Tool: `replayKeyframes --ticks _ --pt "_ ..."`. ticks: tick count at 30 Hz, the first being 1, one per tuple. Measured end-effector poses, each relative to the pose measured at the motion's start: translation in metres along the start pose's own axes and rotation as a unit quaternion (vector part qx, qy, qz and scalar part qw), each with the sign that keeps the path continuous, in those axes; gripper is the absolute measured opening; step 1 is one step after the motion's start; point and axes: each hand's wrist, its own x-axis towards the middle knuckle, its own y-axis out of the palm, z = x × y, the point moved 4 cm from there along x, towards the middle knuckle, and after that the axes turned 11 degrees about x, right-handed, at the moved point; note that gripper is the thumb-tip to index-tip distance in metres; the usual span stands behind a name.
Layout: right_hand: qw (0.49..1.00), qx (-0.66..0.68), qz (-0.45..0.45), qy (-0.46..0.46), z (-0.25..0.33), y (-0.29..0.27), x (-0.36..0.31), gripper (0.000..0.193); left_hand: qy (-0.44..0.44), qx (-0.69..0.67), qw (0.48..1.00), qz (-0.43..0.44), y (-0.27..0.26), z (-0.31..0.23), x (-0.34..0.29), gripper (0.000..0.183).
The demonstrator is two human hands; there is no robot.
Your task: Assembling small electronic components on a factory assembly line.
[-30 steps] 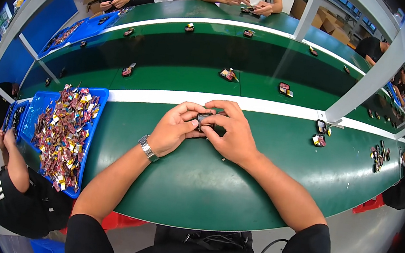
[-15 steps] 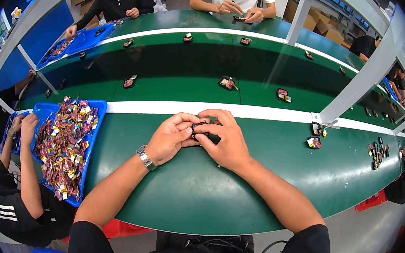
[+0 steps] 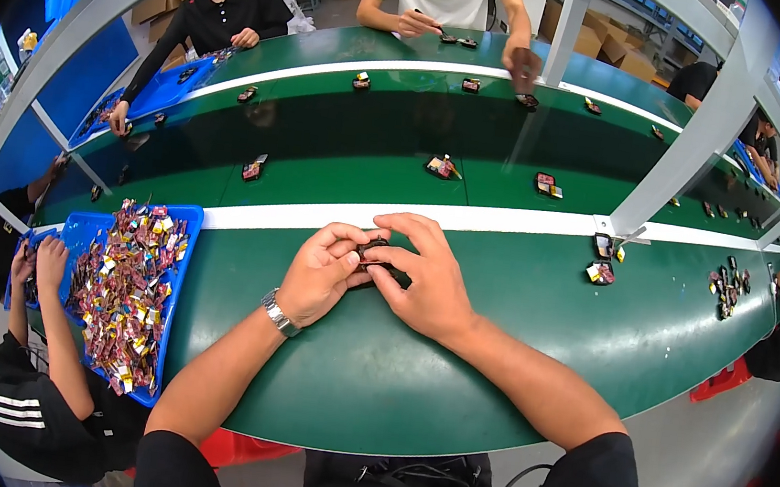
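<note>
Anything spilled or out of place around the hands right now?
Only something minor: a few pale specks lie scattered on the green tabletop, to the right of the right hand. They look like stray debris but are too small to identify. Nothing else clearly stands out.

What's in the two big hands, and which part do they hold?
A small black piece, held at its left and right sides by the left hand and right hand; their fingers hide most of it.

Green tabletop [image 3: 394, 379], blue tray [image 3: 191, 216] at left, small parts [image 3: 729, 288] clustered right
</note>
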Motion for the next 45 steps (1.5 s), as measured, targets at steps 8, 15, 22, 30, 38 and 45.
replayKeyframes --ticks 8,15,22,30,38,45 --pt "0.999 0.042 -0.007 0.023 -0.006 0.002 0.000 0.015 -0.003 -0.011 1.000 0.007 0.001 0.001 0.000 0.022" --pt "0.998 0.049 0.020 0.029 -0.007 0.002 0.003 0.014 -0.016 0.018 0.999 -0.029 0.007 0.000 -0.001 0.023" --pt "1.000 -0.001 -0.029 -0.003 -0.006 -0.001 0.004 0.013 -0.054 0.028 0.997 -0.039 0.004 0.002 -0.001 0.024" --pt "0.994 -0.079 -0.032 -0.067 0.008 0.002 0.003 0.021 -0.057 0.013 0.997 -0.044 0.005 0.001 -0.001 0.025" --pt "0.991 -0.120 -0.028 -0.060 0.002 0.004 0.001 0.018 -0.061 0.006 0.997 -0.044 0.009 -0.001 0.000 0.026" --pt "0.985 -0.160 -0.028 -0.063 0.000 0.008 -0.001 0.008 -0.083 0.041 0.994 -0.060 0.012 -0.002 0.000 0.024"
